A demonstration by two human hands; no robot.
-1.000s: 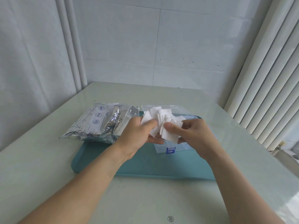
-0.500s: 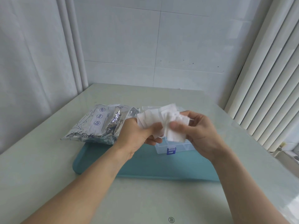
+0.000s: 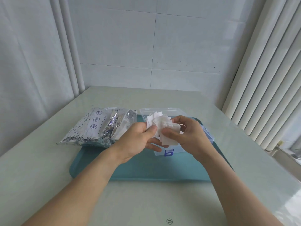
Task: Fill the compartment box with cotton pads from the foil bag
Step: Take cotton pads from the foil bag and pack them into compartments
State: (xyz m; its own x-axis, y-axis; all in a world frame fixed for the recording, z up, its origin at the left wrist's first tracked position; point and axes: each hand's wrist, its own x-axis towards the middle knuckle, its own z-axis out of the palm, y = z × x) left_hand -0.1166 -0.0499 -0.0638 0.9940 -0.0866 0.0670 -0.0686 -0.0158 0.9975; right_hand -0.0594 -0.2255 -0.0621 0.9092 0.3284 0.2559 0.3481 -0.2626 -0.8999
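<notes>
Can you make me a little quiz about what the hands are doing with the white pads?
1. True or false: both hands hold the bunch of cotton pads above the clear compartment box.
2. What lies left of the box? A) foil bag B) cup C) book
3. Fill in: the box's latch is ____ in colour.

Key:
1. True: left hand and right hand both pinch them.
2. A, the foil bag, partly on the teal tray.
3. Blue.
</notes>
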